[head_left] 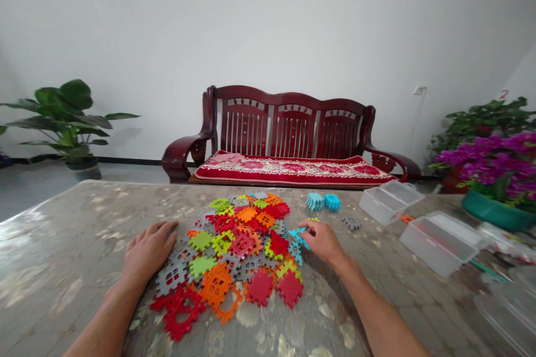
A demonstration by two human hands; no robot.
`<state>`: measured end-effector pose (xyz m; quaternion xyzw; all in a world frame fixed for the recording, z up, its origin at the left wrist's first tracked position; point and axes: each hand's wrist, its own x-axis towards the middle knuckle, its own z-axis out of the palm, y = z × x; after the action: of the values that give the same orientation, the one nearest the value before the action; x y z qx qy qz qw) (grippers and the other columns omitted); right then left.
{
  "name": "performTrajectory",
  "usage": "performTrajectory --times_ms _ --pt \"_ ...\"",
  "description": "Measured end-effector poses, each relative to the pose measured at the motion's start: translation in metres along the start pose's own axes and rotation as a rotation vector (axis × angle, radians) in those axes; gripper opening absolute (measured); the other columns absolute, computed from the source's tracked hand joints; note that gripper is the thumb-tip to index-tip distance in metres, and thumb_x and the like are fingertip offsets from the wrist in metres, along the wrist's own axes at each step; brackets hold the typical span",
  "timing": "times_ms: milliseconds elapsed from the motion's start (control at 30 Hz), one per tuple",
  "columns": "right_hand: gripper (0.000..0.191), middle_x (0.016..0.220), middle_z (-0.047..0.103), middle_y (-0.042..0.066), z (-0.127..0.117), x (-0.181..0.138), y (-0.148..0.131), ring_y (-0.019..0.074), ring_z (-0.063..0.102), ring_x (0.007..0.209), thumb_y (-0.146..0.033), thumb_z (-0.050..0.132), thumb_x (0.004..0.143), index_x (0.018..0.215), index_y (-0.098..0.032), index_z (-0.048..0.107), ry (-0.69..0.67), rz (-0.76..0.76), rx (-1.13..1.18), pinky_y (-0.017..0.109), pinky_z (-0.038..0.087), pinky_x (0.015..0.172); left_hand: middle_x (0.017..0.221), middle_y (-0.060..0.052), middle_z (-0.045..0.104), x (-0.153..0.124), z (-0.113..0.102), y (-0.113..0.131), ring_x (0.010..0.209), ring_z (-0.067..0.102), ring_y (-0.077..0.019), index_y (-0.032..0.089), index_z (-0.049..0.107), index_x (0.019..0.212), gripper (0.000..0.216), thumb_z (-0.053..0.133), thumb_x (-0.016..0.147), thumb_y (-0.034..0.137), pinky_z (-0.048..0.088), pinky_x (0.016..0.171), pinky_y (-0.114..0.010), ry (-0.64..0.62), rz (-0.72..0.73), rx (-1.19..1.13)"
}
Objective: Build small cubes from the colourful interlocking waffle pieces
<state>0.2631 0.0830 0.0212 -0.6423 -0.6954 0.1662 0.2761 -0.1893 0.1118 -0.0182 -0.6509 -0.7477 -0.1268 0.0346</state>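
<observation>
A heap of interlocking plastic tiles (242, 245) in red, orange, green and grey lies on the table between my hands. At its right edge, my right hand (320, 239) pinches a bright blue tile (298, 234) between thumb and fingers. Another light blue tile (295, 252) lies just below it, partly covered. My left hand (151, 244) rests palm down on the table at the heap's left side, fingers stretched out and holding nothing. Beyond my right hand stand a pale blue stack of tiles (315, 201) and a brighter blue stack (332, 202).
A few grey tiles (350, 222) lie right of my right hand. Two clear plastic boxes (435, 245) stand farther right, near a teal flower pot (496, 211) with purple flowers. A wooden bench (288, 122) is behind the table (75, 240).
</observation>
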Motion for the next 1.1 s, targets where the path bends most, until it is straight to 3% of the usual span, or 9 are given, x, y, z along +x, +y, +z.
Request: performTrajectory --times_ms 167,267,433,600,800,933,1100 --pt "0.023 0.102 0.075 0.006 -0.002 -0.006 -0.010 0.0205 0.068 0.092 -0.026 0.058 0.084 0.097 -0.022 0.077 0.036 -0.068 -0.172 0.029 0.047 0.080 0.140 -0.013 0.059 -0.001 0.000 0.000 0.126 0.055 -0.0335 0.024 0.062 0.134 0.050 0.035 0.095 0.039 0.040 0.110 -0.052 0.018 -0.002 -0.005" --pt "0.022 0.105 0.074 0.005 0.002 -0.010 -0.021 0.0199 0.066 0.100 -0.027 0.064 0.083 0.101 -0.024 0.076 -0.009 -0.199 -0.115 0.030 0.046 0.090 0.139 -0.014 0.059 -0.001 -0.001 0.001 0.126 0.056 -0.0341 0.023 0.062 0.134 0.051 0.034 0.095 0.039 0.041 0.108 -0.053 0.017 -0.003 -0.013" --pt "0.045 0.118 0.072 0.005 0.013 -0.018 -0.038 0.0236 0.060 0.110 -0.033 0.077 0.073 0.116 -0.024 0.071 -0.084 -0.375 -0.118 0.036 0.043 0.099 0.139 -0.013 0.059 -0.002 -0.003 0.002 0.127 0.056 -0.0336 0.023 0.063 0.133 0.051 0.032 0.096 0.038 0.041 0.108 -0.052 0.018 0.006 -0.006" --pt "0.035 0.113 0.074 0.005 0.017 -0.020 -0.041 0.0228 0.063 0.107 -0.027 0.071 0.079 0.113 -0.024 0.073 -0.135 -0.345 -0.168 0.035 0.044 0.095 0.139 -0.014 0.059 -0.002 -0.004 0.003 0.127 0.056 -0.0328 0.023 0.062 0.134 0.051 0.032 0.096 0.037 0.042 0.108 -0.051 0.004 -0.008 0.004" --pt "0.029 0.107 0.076 0.004 0.015 -0.015 -0.032 0.0199 0.067 0.099 -0.021 0.056 0.087 0.111 -0.026 0.072 -0.055 -0.283 -0.168 0.030 0.046 0.089 0.141 -0.012 0.058 -0.001 -0.004 0.004 0.128 0.055 -0.0324 0.024 0.060 0.136 0.053 0.029 0.097 0.039 0.041 0.109 -0.050 -0.008 -0.020 0.023" --pt "0.034 0.107 0.075 0.005 0.011 -0.014 -0.027 0.0199 0.067 0.096 -0.016 0.053 0.084 0.112 -0.025 0.071 0.030 -0.210 -0.148 0.030 0.047 0.089 0.141 -0.012 0.058 -0.001 -0.002 0.003 0.127 0.056 -0.0330 0.024 0.061 0.136 0.053 0.029 0.096 0.041 0.041 0.108 -0.050 -0.006 -0.013 0.020" --pt "0.052 0.116 0.073 0.004 0.007 -0.017 -0.031 0.0211 0.062 0.109 -0.004 0.053 0.068 0.113 -0.023 0.070 0.095 -0.385 -0.060 0.035 0.041 0.102 0.140 -0.013 0.058 0.000 0.000 0.002 0.125 0.057 -0.0333 0.024 0.061 0.135 0.053 0.031 0.096 0.040 0.042 0.106 -0.052 0.007 -0.014 0.009"
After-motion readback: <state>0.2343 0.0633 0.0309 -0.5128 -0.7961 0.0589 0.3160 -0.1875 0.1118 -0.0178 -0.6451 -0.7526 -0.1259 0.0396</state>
